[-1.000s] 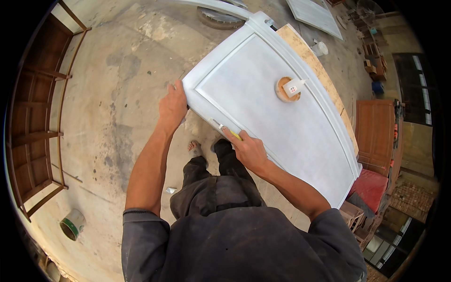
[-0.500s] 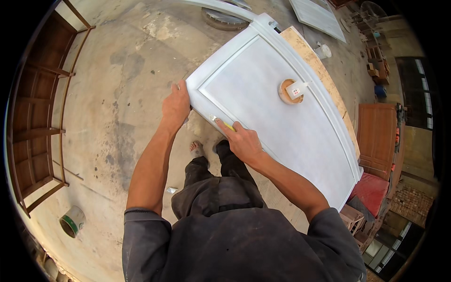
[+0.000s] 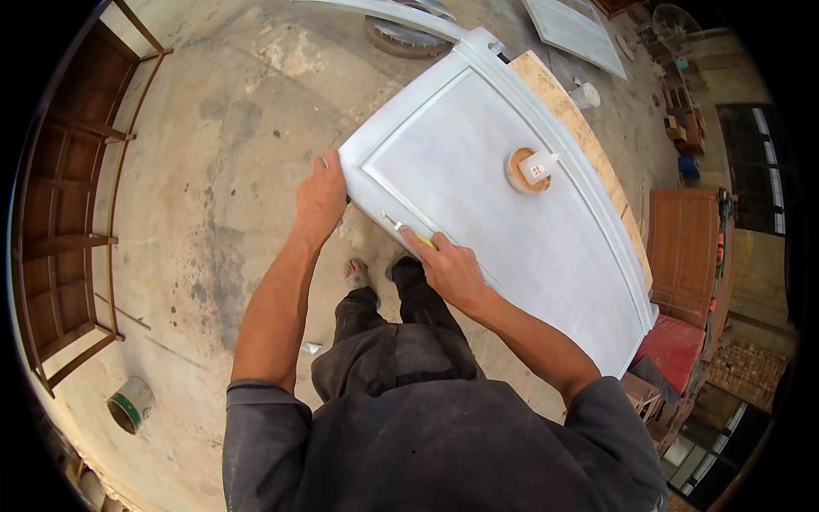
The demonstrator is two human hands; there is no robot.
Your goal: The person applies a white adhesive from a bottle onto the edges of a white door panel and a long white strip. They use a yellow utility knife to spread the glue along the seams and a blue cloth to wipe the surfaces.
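Note:
A large pale grey-white panel (image 3: pixel 546 247) with a raised moulding lies before me, tilted across the view. My left hand (image 3: pixel 322 198) is closed around its near left corner. In my right hand (image 3: pixel 452 271) is a slim yellow-handled tool (image 3: pixel 426 241) with a narrow metal end. Its tip points at a small light-coloured spot (image 3: pixel 384 215) on the panel's near border, apart from it or just touching; I cannot tell which. Farther right on the panel, a small white bottle (image 3: pixel 539 167) rests on a round tub (image 3: pixel 514 170) with tan contents.
A bare wooden board (image 3: pixel 580 136) shows beyond the panel's far edge. On the floor are a tyre (image 3: pixel 408 38), a white bucket (image 3: pixel 586 96) and a green-banded bucket (image 3: pixel 130 405). Brown wooden frames (image 3: pixel 72 205) stand left; a brown cabinet (image 3: pixel 682 247) and red cloth (image 3: pixel 670 354) are right.
My right hand has drawn slightly down and to the right with the tool, and more of its metal end shows. My left hand stays on the corner.

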